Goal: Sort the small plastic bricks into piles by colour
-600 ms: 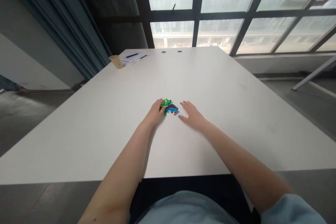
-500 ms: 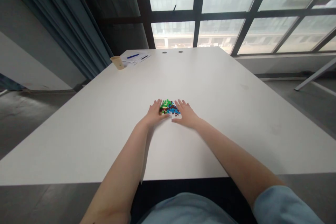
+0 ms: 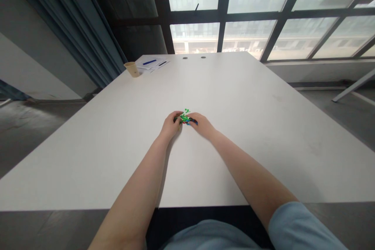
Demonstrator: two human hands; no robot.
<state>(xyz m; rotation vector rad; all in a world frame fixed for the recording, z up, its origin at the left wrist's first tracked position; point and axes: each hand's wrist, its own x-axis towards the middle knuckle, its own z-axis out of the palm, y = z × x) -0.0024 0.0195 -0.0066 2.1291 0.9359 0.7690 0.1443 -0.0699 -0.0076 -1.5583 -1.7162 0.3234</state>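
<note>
A small clump of interlocking plastic pieces (image 3: pixel 185 118) in green, blue and dark red lies at the middle of the white table (image 3: pixel 234 156). My left hand (image 3: pixel 170 125) presses in on its left side, and my right hand (image 3: pixel 201 125) closes on its right side. The fingers of both hands cover most of the clump. Only green bits stick out on top, with some blue and red at the right. The pieces are too small to tell apart singly.
A paper cup (image 3: pixel 131 69) stands near the far left corner of the table, next to papers (image 3: pixel 154 63) with a blue pen on them. Two small round holes sit near the far edge. Beyond it are tall windows, with a dark curtain on the left.
My hands have moved together from either side of the clump and now close on it. The clump looks gathered up and is mostly hidden by my fingers.
</note>
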